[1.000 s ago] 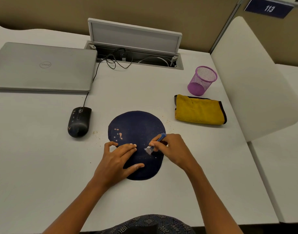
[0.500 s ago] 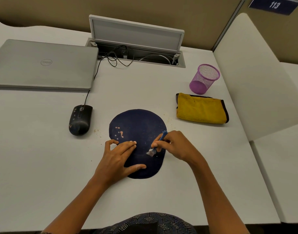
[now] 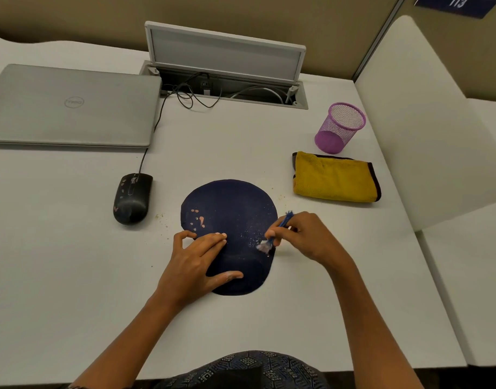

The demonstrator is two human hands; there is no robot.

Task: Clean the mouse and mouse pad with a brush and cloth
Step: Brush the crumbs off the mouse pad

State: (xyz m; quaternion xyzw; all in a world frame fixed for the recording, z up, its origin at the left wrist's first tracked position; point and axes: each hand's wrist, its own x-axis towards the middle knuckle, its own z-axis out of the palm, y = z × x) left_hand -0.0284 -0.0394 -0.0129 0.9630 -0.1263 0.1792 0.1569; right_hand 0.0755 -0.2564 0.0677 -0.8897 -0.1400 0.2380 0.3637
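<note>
1. Dark-blue mouse pad (image 3: 230,220) lying flat on white desk (image 3: 241,141), nearest the body; looking thin and floppy, likely sliding unless pinned.
2. Pinning it: left hand (image 3: 196,265), fingers straight and spread, pressing down on pad's near-left part.
3. Pinching blue brush (image 3: 274,234) by mid-handle: right hand (image 3: 308,237), bristles touching pad's right edge among pale crumbs. Light, stiff handle; soft tip.
4. Sitting further left, apart from pad: black mouse (image 3: 132,198), spotted with pink marks, corded; probably smooth, best held by its sides.
5. Waiting beyond, right: folded yellow cloth (image 3: 335,178), soft, untouched.
</note>
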